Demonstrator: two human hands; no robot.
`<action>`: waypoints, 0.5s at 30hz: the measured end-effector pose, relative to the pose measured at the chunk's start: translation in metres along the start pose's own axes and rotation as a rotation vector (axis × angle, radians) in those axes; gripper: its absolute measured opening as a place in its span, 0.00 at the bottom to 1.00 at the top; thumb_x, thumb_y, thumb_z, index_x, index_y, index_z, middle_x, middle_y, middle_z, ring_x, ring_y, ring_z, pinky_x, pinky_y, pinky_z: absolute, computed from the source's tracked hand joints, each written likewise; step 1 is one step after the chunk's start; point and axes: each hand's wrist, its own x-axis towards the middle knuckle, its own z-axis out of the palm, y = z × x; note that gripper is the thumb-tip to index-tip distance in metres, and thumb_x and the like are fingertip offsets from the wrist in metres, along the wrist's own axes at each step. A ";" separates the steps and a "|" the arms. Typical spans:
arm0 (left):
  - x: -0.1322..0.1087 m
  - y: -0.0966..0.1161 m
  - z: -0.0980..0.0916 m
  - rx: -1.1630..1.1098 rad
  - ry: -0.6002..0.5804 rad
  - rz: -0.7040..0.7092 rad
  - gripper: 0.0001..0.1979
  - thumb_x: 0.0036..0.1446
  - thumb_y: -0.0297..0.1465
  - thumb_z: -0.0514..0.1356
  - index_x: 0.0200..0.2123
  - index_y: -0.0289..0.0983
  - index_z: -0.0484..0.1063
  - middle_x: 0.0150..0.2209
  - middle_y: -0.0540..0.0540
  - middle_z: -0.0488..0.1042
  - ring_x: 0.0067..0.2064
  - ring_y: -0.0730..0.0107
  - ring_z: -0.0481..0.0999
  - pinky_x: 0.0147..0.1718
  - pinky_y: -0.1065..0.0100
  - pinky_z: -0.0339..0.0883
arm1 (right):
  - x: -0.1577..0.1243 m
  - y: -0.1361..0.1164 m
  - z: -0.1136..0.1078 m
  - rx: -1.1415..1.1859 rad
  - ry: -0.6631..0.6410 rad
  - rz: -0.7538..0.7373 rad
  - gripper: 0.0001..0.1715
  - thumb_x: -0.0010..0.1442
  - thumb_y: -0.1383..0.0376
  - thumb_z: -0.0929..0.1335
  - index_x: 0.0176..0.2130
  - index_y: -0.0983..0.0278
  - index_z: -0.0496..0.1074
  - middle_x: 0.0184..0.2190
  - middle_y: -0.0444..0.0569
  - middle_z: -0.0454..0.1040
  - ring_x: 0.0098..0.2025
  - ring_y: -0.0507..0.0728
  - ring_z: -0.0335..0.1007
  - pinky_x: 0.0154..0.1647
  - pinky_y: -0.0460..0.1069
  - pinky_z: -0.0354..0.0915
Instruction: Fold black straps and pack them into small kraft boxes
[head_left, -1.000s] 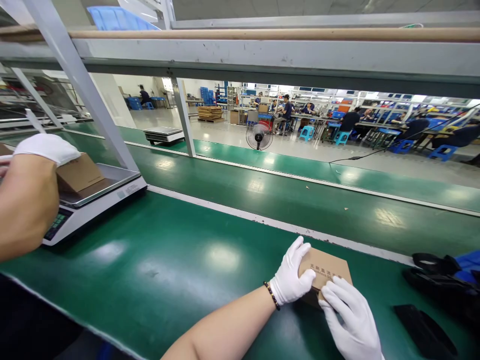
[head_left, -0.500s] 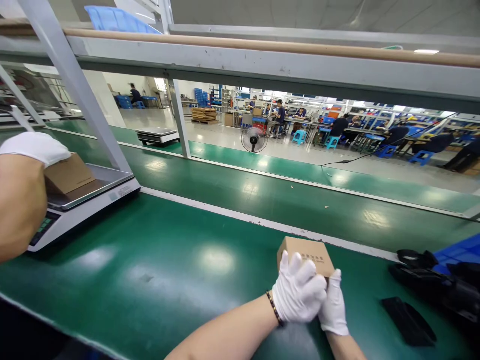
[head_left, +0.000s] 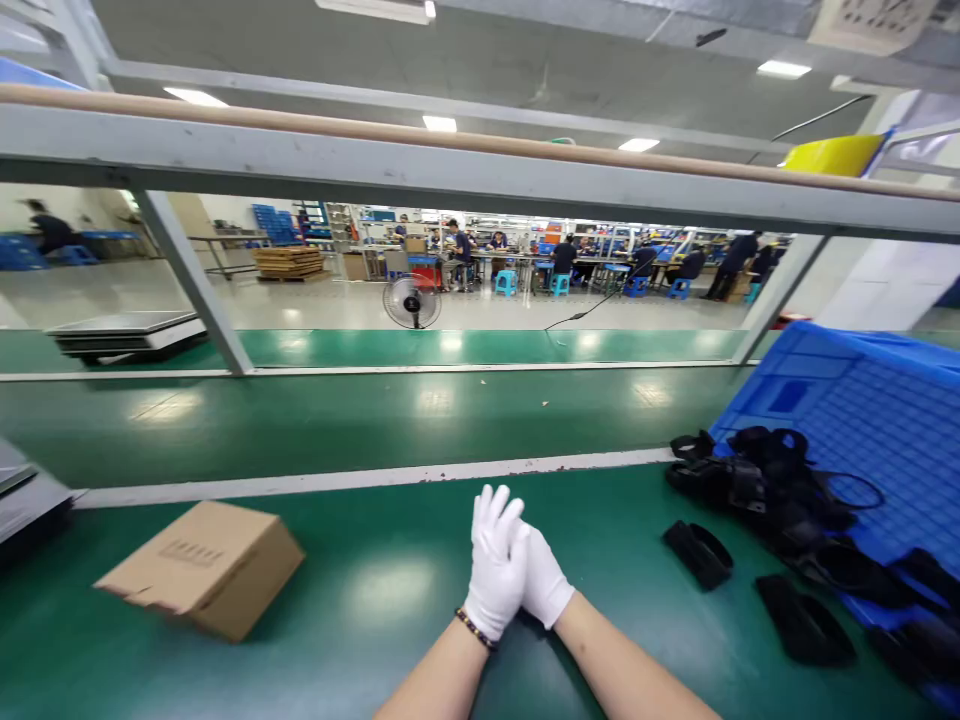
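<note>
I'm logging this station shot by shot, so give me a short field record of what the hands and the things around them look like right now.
left hand: white glove, beaded bracelet at the wrist, laid over the right hand, holding nothing
right hand: white glove, partly covered by the left, holding nothing
cardboard box: closed, tilted, on the green belt, left of the hands, untouched
black parts: heaped to the right, against the blue crate
background: floor fan, seated workers beyond
</note>
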 end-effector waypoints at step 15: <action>0.004 -0.010 0.011 0.125 -0.382 -0.128 0.16 0.60 0.35 0.51 0.46 0.39 0.74 0.52 0.45 0.74 0.59 0.57 0.67 0.59 0.49 0.60 | -0.111 0.171 -0.158 -0.407 0.014 0.686 0.25 0.56 0.58 0.62 0.52 0.63 0.70 0.43 0.59 0.75 0.28 0.63 0.74 0.28 0.56 0.65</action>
